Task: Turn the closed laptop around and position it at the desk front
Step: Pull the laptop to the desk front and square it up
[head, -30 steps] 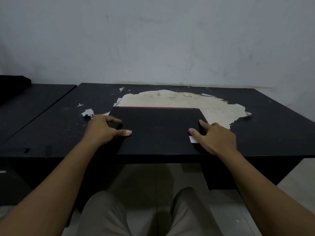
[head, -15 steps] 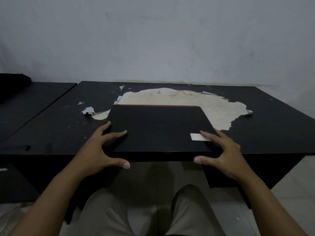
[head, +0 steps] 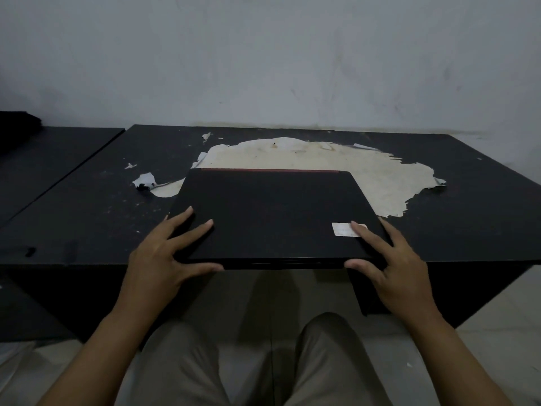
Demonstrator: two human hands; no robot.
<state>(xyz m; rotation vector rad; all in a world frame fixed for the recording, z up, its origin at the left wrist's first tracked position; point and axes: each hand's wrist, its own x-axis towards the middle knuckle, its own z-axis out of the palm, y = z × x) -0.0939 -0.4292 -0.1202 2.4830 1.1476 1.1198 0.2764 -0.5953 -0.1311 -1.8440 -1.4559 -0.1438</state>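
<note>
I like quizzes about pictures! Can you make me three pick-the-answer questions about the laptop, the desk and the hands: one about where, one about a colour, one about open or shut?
1. Where is the laptop on the desk?
A. at the front edge
B. against the wall
C. on the floor

2. What colour is the strip along the laptop's far edge?
A. blue
B. red
C. green

3. Is the laptop open or closed?
A. open, screen up
B. half open
C. closed flat

Answers:
1 A, its near edge lines up with the desk front, between the left hand and right hand.
2 B, a thin red line runs along the back.
3 C, only the flat black lid with a white sticker shows.
</note>
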